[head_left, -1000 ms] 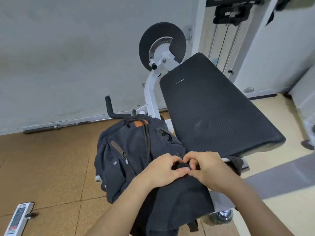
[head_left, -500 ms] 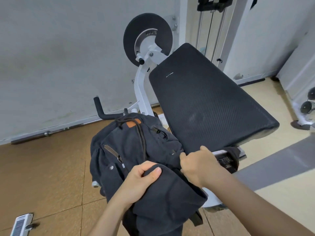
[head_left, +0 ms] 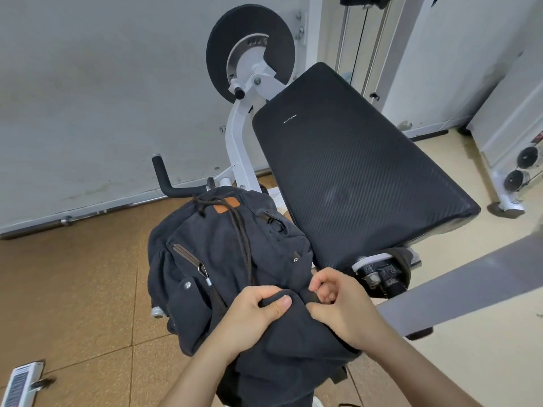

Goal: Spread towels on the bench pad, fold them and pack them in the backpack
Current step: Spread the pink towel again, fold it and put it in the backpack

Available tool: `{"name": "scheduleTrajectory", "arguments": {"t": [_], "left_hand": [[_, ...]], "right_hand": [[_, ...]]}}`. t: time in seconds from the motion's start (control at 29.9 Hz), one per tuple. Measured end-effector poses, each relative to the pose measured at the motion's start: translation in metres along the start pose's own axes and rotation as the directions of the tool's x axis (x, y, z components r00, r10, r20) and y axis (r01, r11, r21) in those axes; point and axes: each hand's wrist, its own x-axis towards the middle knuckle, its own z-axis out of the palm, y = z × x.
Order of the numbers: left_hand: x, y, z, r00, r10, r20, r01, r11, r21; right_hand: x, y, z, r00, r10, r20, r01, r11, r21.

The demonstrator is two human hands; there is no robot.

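Observation:
A dark navy canvas backpack (head_left: 223,259) with a brown leather patch and a dark drawstring lies on the seat below the black bench pad (head_left: 358,177). My left hand (head_left: 252,315) grips the near edge of the backpack's fabric, thumb on top. My right hand (head_left: 340,304) pinches the fabric just to the right, beside the pad's lower corner. Both hands are close together at the bag's near end. No towel shows; the pad's surface is bare.
The white machine frame (head_left: 238,136) and a black round disc (head_left: 249,54) rise behind the backpack. A black handle (head_left: 164,183) sticks out on the left. Small weights (head_left: 526,168) sit at the far right. A white labelled bar (head_left: 20,380) lies on the brown floor.
A second ago both hands pinched together at one spot on the bag. The left then took a fold of fabric, and now the right hand is back beside it, pinching the fabric.

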Motion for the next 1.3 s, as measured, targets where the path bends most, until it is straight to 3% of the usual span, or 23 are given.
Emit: {"name": "scheduleTrajectory", "arguments": {"t": [0.07, 0.1, 0.17, 0.23, 0.3, 0.37, 0.43, 0.47, 0.54, 0.6, 0.64, 0.7, 0.77, 0.84, 0.94, 1.04, 1.3], "left_hand": [[0.001, 0.002, 0.004, 0.996, 0.047, -0.077, -0.049, 0.998, -0.027], [0.000, 0.001, 0.008, 0.987, 0.085, -0.137, -0.086, 0.996, -0.001], [-0.002, 0.000, 0.014, 0.962, 0.152, -0.228, -0.143, 0.988, 0.059], [-0.002, -0.001, 0.019, 0.946, 0.208, -0.250, -0.190, 0.977, 0.095], [-0.001, -0.001, 0.023, 0.933, 0.289, -0.216, -0.256, 0.952, 0.167], [0.001, 0.001, 0.026, 0.913, 0.377, -0.156, -0.334, 0.910, 0.244], [0.003, 0.003, 0.030, 0.897, 0.435, -0.082, -0.378, 0.850, 0.367], [0.003, 0.002, 0.032, 0.894, 0.446, -0.048, -0.383, 0.814, 0.436], [0.000, 0.000, 0.037, 0.887, 0.462, -0.018, -0.389, 0.767, 0.511], [-0.003, -0.004, 0.039, 0.880, 0.474, -0.038, -0.390, 0.764, 0.514], [-0.005, -0.006, 0.039, 0.880, 0.470, -0.065, -0.378, 0.777, 0.503], [-0.006, -0.005, 0.036, 0.883, 0.440, -0.161, -0.343, 0.841, 0.418], [-0.005, 0.005, 0.027, 0.885, 0.388, -0.258, -0.324, 0.910, 0.258], [0.003, 0.020, 0.017, 0.874, 0.363, -0.324, -0.324, 0.931, 0.168], [0.023, 0.038, 0.000, 0.820, 0.319, -0.476, -0.309, 0.946, 0.103], [0.032, 0.045, -0.007, 0.847, 0.220, -0.484, -0.235, 0.971, 0.030], [0.037, 0.047, -0.013, 0.868, 0.112, -0.484, -0.085, 0.993, 0.078]], "right_hand": [[-0.012, 0.001, -0.001, 0.996, 0.059, -0.070, -0.044, 0.979, 0.200], [-0.017, 0.000, -0.003, 0.996, 0.057, -0.071, -0.043, 0.981, 0.187], [-0.018, -0.004, -0.011, 1.000, -0.012, -0.023, 0.009, 0.992, -0.125], [-0.002, -0.018, -0.020, 0.981, -0.177, -0.073, 0.121, 0.869, -0.480], [0.025, -0.036, -0.022, 0.954, -0.285, -0.095, 0.193, 0.823, -0.534], [0.060, -0.045, -0.014, 0.981, -0.193, 0.025, 0.168, 0.773, -0.612], [0.084, -0.049, -0.002, 0.989, -0.029, 0.146, 0.128, 0.662, -0.739], [0.091, -0.049, 0.003, 0.988, -0.026, 0.151, 0.136, 0.602, -0.787], [0.095, -0.053, 0.009, 0.984, -0.105, 0.147, 0.180, 0.505, -0.844], [0.098, -0.052, 0.012, 0.961, -0.183, 0.206, 0.270, 0.481, -0.834], [0.100, -0.051, 0.012, 0.948, -0.205, 0.244, 0.316, 0.490, -0.813], [0.102, -0.048, 0.010, 0.953, -0.195, 0.232, 0.303, 0.651, -0.697], [0.102, -0.051, 0.005, 0.981, -0.116, 0.155, 0.172, 0.886, -0.431], [0.094, -0.058, 0.001, 0.992, -0.049, 0.118, 0.063, 0.991, -0.118], [0.075, -0.061, -0.001, 0.994, 0.004, 0.106, -0.024, 0.982, 0.189], [0.060, -0.057, -0.004, 0.990, 0.039, 0.133, -0.092, 0.903, 0.419], [0.054, -0.049, -0.006, 0.987, 0.028, 0.158, -0.116, 0.805, 0.582]]}}
